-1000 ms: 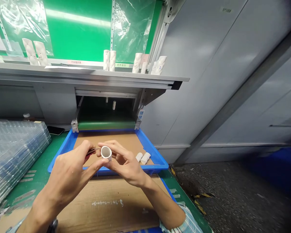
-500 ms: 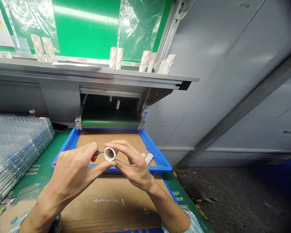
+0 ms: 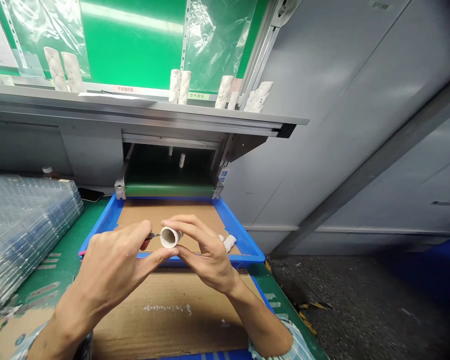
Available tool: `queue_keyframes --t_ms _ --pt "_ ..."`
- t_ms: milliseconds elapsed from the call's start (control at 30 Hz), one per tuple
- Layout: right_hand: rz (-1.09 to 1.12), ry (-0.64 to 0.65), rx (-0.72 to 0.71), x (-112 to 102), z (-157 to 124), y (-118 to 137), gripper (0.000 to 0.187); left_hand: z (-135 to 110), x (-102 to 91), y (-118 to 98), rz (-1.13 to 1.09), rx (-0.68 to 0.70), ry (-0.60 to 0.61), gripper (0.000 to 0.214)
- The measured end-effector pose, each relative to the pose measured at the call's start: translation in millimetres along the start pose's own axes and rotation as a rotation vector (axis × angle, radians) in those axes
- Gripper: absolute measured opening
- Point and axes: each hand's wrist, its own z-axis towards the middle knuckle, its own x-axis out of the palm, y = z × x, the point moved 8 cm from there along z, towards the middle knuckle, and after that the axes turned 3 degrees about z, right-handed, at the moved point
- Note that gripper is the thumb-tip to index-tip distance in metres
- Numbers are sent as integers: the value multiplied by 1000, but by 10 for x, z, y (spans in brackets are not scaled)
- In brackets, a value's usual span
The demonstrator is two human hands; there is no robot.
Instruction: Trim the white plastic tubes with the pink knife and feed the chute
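My right hand (image 3: 206, 255) holds a short white ceramic tube (image 3: 170, 237) between thumb and fingertips, with its open end facing left. My left hand (image 3: 110, 265) pinches a small metal-tipped tool (image 3: 153, 235) with a red handle, mostly hidden by the fingers. The metal tip sits right at the tube's open end, and the left thumb reaches under the tube. Below my hands is a blue tray (image 3: 105, 222) lined with cardboard. Small white tube pieces (image 3: 229, 243) lie in it, just past my right hand.
A stack of clear plastic trays (image 3: 26, 235) lies on the green mat (image 3: 52, 280) at left. A phone (image 3: 91, 195) lies behind it. White ceramic tubes (image 3: 180, 86) stand on a grey shelf (image 3: 142, 107) above a green roller (image 3: 168, 190). Cardboard (image 3: 165, 320) lies nearest me.
The tube has turned from facing up towards me to facing left, with the tool tip at its mouth. My view has shifted slightly, and my right hand now covers more of the pieces in the tray.
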Motion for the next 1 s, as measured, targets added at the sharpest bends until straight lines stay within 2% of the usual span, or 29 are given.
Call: queue_keyframes --t_ms 333,500,567,700,833,933,1000 --pt "-22 14 -10 -8 -5 41 45 -62 30 -2 32 7 44 65" --pt "-9 -4 15 -12 -23 -27 41 -47 129 -25 -149 16 171 58" --pt "76 -41 71 -13 -28 -106 42 -26 142 -3 -228 -3 187 58" --pt "422 -155 284 19 -36 -344 52 -9 97 53 -319 -42 127 46" --pt "690 -265 440 75 -40 -522 55 -39 91 -48 -346 70 75 41" --pt "770 -208 514 167 -28 -583 52 -45 17 -150 -319 164 -43 22" --pt "710 -121 500 201 1 -557 51 -35 -48 -203 -336 176 -92 17"
